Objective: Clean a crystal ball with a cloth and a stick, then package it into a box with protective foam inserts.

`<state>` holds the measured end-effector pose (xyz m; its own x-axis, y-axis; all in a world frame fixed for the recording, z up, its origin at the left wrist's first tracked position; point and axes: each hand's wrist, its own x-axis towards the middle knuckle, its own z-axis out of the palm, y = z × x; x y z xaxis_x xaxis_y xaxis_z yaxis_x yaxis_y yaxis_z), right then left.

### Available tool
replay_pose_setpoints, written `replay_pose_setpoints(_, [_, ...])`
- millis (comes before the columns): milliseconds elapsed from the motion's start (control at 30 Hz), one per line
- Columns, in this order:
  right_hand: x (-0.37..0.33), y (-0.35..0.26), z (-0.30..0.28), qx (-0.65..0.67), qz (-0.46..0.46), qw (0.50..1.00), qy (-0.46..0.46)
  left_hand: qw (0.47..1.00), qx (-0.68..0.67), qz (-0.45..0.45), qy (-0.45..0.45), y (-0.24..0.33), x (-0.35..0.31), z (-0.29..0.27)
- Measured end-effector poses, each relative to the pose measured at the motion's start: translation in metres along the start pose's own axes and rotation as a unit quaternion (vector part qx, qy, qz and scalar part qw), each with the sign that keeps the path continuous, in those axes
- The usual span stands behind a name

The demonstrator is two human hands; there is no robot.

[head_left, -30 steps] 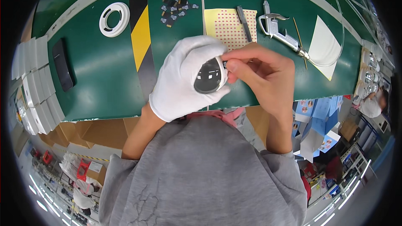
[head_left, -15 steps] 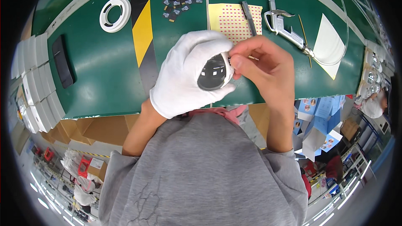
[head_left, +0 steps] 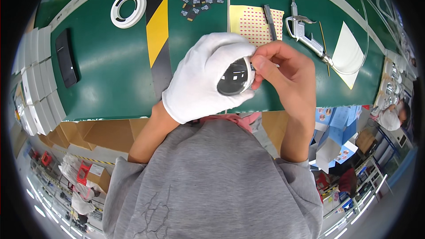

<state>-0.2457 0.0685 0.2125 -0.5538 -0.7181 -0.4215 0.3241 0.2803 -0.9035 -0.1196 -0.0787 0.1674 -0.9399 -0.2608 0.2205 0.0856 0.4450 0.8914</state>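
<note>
My left hand point(head_left: 201, 77), in a white glove, is wrapped round a white dome camera point(head_left: 233, 77) with a dark, glossy dome. White light reflections show on the dome, which faces up and toward me. At the camera's right edge, my bare right hand point(head_left: 283, 68) has its thumb and index finger pinched together. A tiny dark piece shows at these fingertips, too small and covered to name. Several small black memory cards point(head_left: 195, 3) lie in a loose heap beyond my hands on the green table point(head_left: 108, 68).
A white ring point(head_left: 128, 9) and a black oblong case point(head_left: 67, 58) lie to the left, near stacked white boxes point(head_left: 40, 77). At the right are a yellow sticker sheet point(head_left: 243, 22), grey tweezers point(head_left: 269, 21), an air gun point(head_left: 305, 35) and white paper point(head_left: 347, 55). Blue boxes point(head_left: 336, 128) stand below the table edge.
The dome camera has turned slightly in my left hand, so more of its right side shows. My right fingertips stay at its edge. The table's things have shifted a little rightward in view.
</note>
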Motion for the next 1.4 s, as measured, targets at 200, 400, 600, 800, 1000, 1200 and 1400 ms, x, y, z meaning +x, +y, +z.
replay_pose_setpoints(200, [-0.002,0.000,0.002,-0.006,-0.024,1.000,0.018,1.000,0.014,0.006,-0.008,0.002,0.003,-0.002])
replay_pose_setpoints(400, [-0.007,0.006,-0.035,-0.247,-0.166,0.913,0.279,0.997,0.038,0.069,-0.010,-0.003,0.001,-0.008])
replay_pose_setpoints(600, [0.009,0.004,-0.126,-0.611,-0.100,0.725,0.301,0.990,0.092,0.098,-0.050,0.009,0.014,-0.010])
replay_pose_setpoints(800, [0.026,-0.012,-0.125,-0.633,0.035,0.723,0.273,0.988,0.075,0.126,-0.040,0.005,0.014,-0.010])
replay_pose_setpoints(1000, [0.017,-0.021,-0.145,-0.341,-0.208,0.881,0.254,0.987,0.094,0.124,-0.041,0.000,0.009,-0.010])
replay_pose_setpoints(1200, [-0.015,-0.037,-0.097,-0.060,-0.370,0.906,0.194,0.984,0.106,0.136,-0.039,-0.002,0.010,-0.009])
replay_pose_setpoints(1400, [-0.014,0.010,-0.039,0.082,-0.343,0.935,0.039,0.992,0.080,0.094,-0.017,-0.003,0.006,-0.007])
